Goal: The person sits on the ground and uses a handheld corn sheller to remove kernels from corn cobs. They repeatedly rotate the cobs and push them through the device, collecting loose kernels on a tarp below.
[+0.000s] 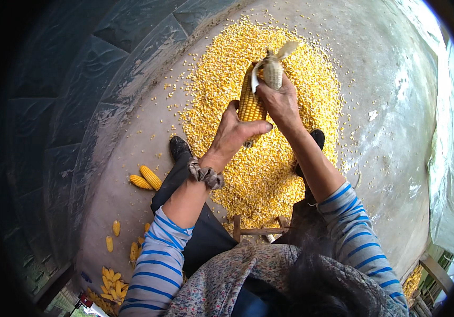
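An ear of yellow corn (252, 107) stands out over the pile of loose kernels (227, 75), its long axis pointing away from me. My left hand (231, 130) grips it near its closer end, thumb across the front. In my right hand (282, 104) is a pale, bare corncob (273, 75), with a dry strip of husk (288, 49) sticking out at its far end. The cob lies against the right side of the ear, near the ear's far end. My right fingers partly hide the contact between the two.
Two ears of corn (150, 177) lie beside my left leg; several more ears (114, 283) are heaped at lower left. A wooden stool frame (260, 231) shows between my knees. Plastic sheeting (449, 190) borders the concrete floor (385, 130) at right.
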`<state>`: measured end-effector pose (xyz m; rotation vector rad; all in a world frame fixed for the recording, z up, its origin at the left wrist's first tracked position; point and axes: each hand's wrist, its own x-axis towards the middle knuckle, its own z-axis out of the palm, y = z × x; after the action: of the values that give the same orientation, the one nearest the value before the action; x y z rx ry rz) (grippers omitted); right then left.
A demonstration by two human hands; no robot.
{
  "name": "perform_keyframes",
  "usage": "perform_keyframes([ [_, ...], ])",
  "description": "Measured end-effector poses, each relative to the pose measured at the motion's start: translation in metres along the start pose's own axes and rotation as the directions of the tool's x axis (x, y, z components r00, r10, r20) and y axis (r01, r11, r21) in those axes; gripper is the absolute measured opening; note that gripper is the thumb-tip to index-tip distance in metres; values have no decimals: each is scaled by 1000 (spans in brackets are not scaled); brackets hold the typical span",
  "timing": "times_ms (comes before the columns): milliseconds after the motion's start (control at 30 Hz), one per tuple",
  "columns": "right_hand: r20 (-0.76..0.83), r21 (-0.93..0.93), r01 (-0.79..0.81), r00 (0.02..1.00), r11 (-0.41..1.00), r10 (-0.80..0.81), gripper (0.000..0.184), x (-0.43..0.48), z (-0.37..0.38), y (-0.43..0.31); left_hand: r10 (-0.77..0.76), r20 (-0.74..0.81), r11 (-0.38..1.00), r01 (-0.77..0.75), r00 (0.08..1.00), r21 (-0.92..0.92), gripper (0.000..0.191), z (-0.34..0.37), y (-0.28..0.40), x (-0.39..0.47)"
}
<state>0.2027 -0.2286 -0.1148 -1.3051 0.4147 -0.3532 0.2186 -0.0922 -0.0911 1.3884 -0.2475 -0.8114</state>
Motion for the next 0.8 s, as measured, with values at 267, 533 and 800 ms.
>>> perform_keyframes([
  [267,169,303,-156,980,940,108,60,2,6,-42,84,21,975,-87,996,204,45,-10,-13,6],
  [533,-49,-384,199,971,902,-235,32,-11,16,-6,-180,16,983,180,984,-20,20,7,3,-16],
  [800,142,184,-154,981,971,129,60,10,-11,-34,-111,62,990,105,992,94,23,-6,0,-12],
])
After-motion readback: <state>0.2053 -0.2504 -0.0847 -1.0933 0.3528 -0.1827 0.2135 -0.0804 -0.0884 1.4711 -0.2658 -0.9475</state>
